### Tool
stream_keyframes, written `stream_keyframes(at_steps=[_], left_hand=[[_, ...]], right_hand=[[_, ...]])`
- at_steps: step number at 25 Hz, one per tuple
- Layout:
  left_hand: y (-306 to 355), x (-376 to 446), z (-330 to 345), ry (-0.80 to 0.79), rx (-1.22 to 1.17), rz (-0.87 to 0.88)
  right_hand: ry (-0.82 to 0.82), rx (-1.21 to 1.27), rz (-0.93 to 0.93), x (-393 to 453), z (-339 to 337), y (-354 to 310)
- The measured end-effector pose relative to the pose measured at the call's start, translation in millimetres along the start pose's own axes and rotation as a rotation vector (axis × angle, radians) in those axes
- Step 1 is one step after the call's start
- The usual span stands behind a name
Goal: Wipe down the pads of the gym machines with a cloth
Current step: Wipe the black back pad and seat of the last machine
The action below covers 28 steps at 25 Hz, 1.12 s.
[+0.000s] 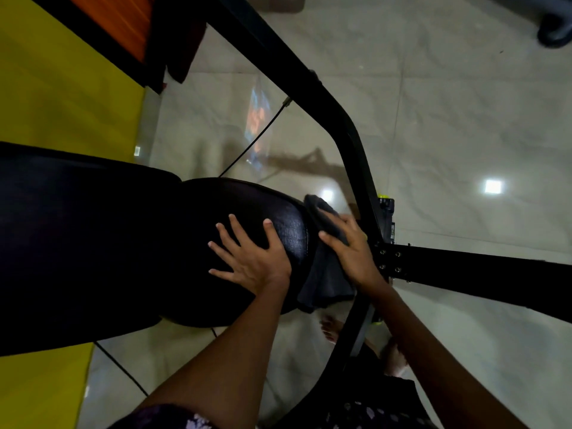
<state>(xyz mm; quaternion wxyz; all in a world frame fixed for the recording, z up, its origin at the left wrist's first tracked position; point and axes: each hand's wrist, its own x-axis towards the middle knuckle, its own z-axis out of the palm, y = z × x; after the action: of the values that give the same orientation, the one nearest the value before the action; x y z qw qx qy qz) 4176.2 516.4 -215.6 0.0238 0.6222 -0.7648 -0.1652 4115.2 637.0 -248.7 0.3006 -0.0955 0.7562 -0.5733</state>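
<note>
Pads come first: the rounded black vinyl seat pad [247, 212] lies under our left hand [250, 258], whose fingers [235, 230] are spread flat on it. Our right hand [353, 249] presses the dark grey cloth [325, 274] on the pad's right edge, fingers straight and slightly apart over the folds. We judge the edge wipe is in hand; next the cloth should sweep left across the top, so the left hand must lift. Right of the fingers the black metal frame [356, 144] stands near; left, the long black back pad [77, 243] offers open room.
</note>
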Motion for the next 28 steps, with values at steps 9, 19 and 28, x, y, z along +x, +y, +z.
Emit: stream_keyframes(at_steps=[9, 19, 28], left_hand=[[-2, 1, -3, -0.012, 0.024, 0.011], [-2, 0, -5, -0.002, 0.084, 0.021], [-4, -1, -5, 0.019, 0.124, 0.013]], right_hand=[[-0.411, -0.189, 0.095, 113, 14, -36], [-0.685, -0.109, 0.087, 134, 9, -58], [-0.791, -0.166, 0.155, 152, 5, -64]])
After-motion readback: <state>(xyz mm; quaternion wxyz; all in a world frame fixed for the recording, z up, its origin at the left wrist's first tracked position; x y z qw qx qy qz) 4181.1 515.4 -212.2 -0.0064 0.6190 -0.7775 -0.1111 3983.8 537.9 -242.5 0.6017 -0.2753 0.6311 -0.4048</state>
